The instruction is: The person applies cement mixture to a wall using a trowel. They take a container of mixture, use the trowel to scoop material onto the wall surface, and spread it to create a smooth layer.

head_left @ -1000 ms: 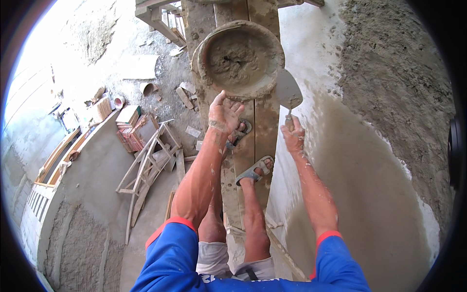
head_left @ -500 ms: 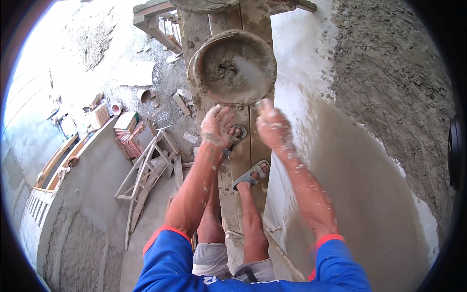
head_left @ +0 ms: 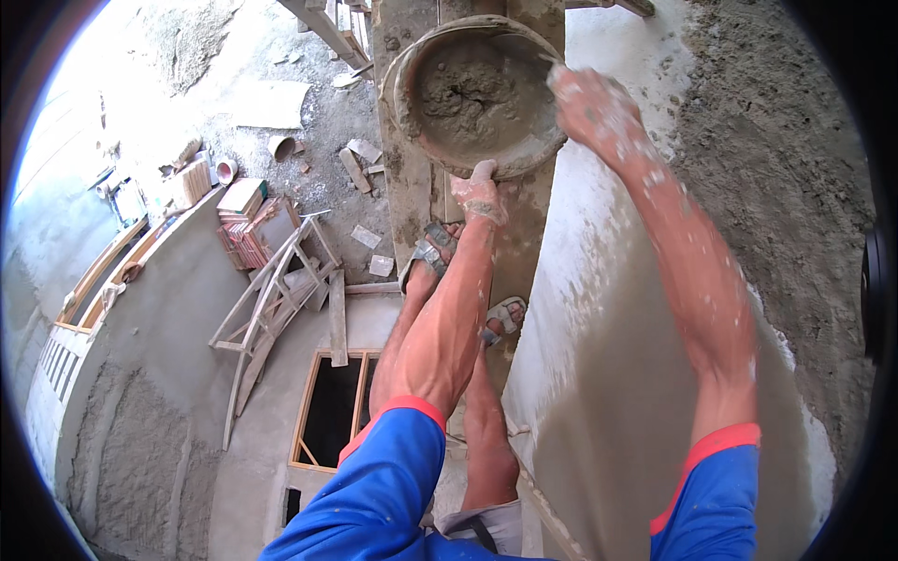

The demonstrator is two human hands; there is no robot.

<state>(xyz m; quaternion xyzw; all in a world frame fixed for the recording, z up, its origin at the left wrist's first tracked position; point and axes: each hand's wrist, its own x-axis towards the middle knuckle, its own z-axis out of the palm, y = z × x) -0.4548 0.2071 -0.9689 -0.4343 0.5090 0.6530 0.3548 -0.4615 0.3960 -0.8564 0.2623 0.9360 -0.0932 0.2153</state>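
Note:
A round basin (head_left: 524,154) caked with grey mortar (head_left: 468,89) rests on the wooden planks ahead of me. My left hand (head_left: 479,194) is at its near rim, thumb up over the edge and fingers curled against the side. My right hand (head_left: 594,110) is closed at the basin's right rim, slightly smeared by motion. Something thin shows at its fingertips, but I cannot make out what it is. Both forearms are spattered with mortar.
My sandalled feet stand on the narrow raised planks (head_left: 398,154). A plastered wall (head_left: 636,374) rises close on the right. Down to the left are a wooden trestle (head_left: 271,309), stacked tiles (head_left: 248,238) and a framed opening (head_left: 332,411).
My left hand has moved right onto the basin's near rim. My right hand has swung right and forward to its right rim. A pale blur over the mortar is gone.

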